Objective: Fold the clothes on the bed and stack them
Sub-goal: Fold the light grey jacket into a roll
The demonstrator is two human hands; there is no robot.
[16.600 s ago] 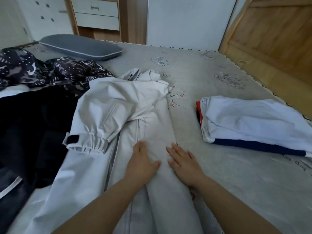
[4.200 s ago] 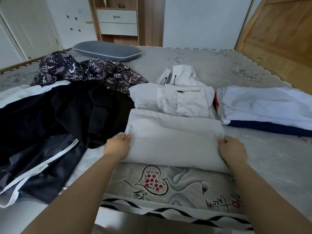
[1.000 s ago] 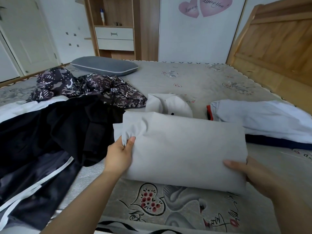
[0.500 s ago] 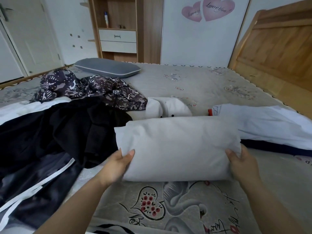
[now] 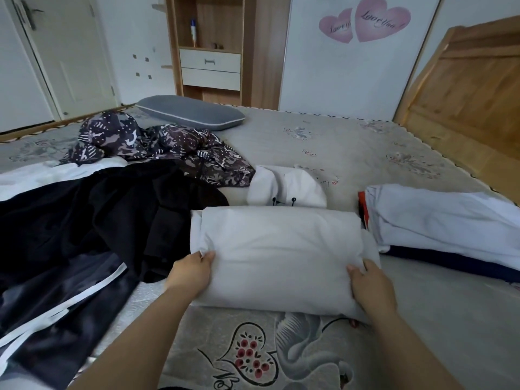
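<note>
Only the person's two forearms and two hands are in view. Both forearms are bare up to the lower edge of the picture; no sleeve shows on them. The left hand [image 5: 191, 273] and the right hand [image 5: 371, 285] are bare, and the fingernails are short

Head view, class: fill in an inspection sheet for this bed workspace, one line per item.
Surface: grey printed bed cover.
Job's things: light grey jacket folded into a bundle, hood sticking out behind; folded white garment to its right; black clothes and patterned garment unfolded.
Clutter: grey pillow.
Grippers: left hand and right hand grip the bundle's ends.
Cables: nothing seen.
Surroundings: wooden headboard, drawers, door.
</note>
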